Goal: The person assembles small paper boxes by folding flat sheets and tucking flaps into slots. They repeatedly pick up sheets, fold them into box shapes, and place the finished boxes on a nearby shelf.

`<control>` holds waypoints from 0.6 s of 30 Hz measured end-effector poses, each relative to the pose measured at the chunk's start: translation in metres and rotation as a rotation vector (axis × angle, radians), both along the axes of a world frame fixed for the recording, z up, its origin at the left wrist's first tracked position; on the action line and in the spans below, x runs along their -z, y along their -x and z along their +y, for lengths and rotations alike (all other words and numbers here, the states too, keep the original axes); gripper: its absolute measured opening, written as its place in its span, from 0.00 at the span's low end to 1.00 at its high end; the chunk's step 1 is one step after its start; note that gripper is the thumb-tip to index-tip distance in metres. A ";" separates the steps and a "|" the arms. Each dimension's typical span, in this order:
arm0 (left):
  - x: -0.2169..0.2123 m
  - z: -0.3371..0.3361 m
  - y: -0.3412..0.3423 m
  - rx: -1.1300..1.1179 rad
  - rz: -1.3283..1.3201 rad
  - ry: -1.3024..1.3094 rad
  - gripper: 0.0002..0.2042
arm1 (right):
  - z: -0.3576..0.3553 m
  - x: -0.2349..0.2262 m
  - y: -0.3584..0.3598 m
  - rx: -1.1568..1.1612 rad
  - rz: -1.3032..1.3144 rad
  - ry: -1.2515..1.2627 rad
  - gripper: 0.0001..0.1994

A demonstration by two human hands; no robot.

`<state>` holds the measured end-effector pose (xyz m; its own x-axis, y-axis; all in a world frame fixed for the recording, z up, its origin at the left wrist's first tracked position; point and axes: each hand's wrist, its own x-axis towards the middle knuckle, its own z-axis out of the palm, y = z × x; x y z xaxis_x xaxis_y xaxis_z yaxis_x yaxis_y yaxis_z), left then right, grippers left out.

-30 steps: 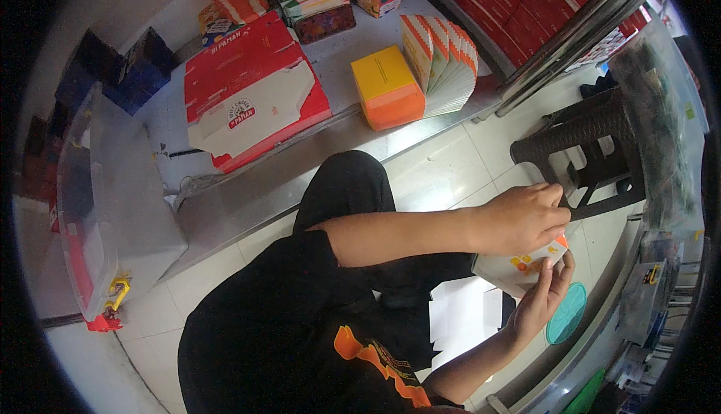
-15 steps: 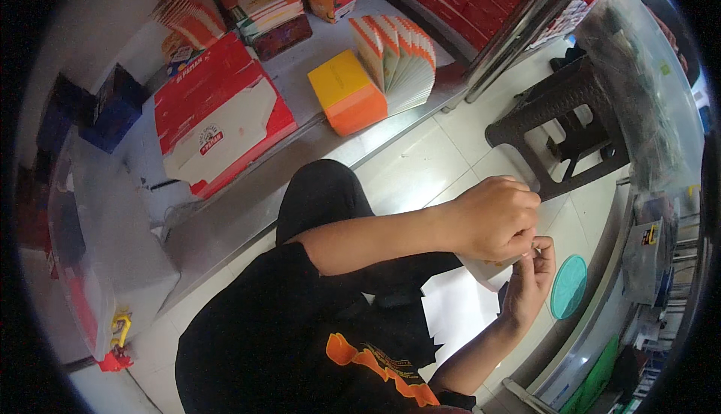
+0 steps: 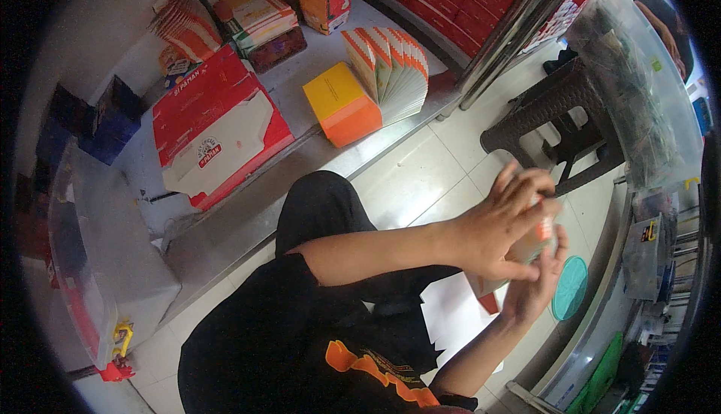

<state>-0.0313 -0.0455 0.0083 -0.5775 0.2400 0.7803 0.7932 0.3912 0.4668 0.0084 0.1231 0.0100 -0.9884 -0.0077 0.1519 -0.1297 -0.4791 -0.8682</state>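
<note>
Both hands work together on a small white carton with orange-red print (image 3: 535,243), held in the air over the tiled floor (image 3: 420,181), well out from the front edge of the tabletop (image 3: 300,76). The left hand (image 3: 499,230) lies over the carton with its fingers spread across the top and front. The right hand (image 3: 535,282) cups it from beneath, fingers curled up against the far side. So each grip is pressed flat against the carton rather than pinching it. The carton is blurred, so which flap is being handled cannot be told.

The step in hand looks like folding a flat blank into a box: a white blank (image 3: 451,316) lies on the lap below. Finishing probably calls for steady counter-pressure from the lower hand while the upper fingers push a flap home
</note>
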 end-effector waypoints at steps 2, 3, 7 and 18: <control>0.005 -0.001 0.002 0.028 -0.112 0.028 0.57 | 0.002 -0.011 0.004 0.130 0.028 0.081 0.21; 0.008 -0.001 0.004 0.159 -0.276 0.052 0.62 | 0.003 -0.014 0.006 0.235 0.037 0.088 0.27; 0.018 0.002 0.015 0.232 -0.350 0.051 0.65 | 0.001 -0.016 0.002 0.196 0.068 0.154 0.23; 0.013 -0.016 0.028 -0.021 -0.392 -0.439 0.55 | -0.035 -0.010 -0.006 0.397 0.464 -1.065 0.06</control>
<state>-0.0591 -0.0610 -0.0048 -0.8443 -0.0719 0.5311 0.5226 0.1087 0.8456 0.0146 0.0876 0.0199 -0.8046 -0.0540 0.5914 -0.5057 0.5844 -0.6346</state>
